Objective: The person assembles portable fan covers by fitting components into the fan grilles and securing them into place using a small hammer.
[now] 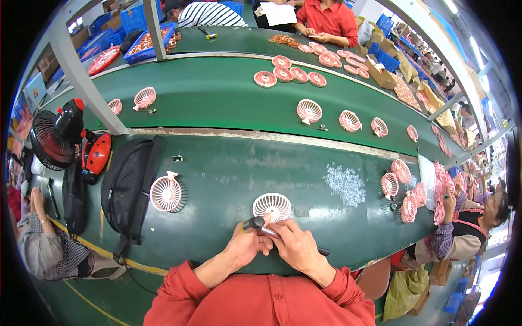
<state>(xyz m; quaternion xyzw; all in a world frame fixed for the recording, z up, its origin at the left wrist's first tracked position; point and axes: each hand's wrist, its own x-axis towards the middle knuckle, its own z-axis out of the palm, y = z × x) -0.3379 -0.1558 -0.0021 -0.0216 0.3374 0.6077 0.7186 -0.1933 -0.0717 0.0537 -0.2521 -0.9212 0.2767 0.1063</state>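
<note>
Both my hands meet at the near edge of the green bench. My left hand (244, 247) pinches the round dark head of a small hammer (255, 223). My right hand (296, 247) wraps the hammer's shaft, whose dark end pokes out to the right past my knuckles. A white round fan grille (272, 205) lies flat on the bench just beyond my fingers. A pink fan (165, 193) lies further to the left. My sleeves are red.
A black bag (128, 187) and a black-and-red desk fan (57, 136) sit at left. A pile of small clear parts (345, 185) lies at right, with pink fans (402, 190) beyond. More pink fans ride the green conveyor (217, 98). Other people work on all sides.
</note>
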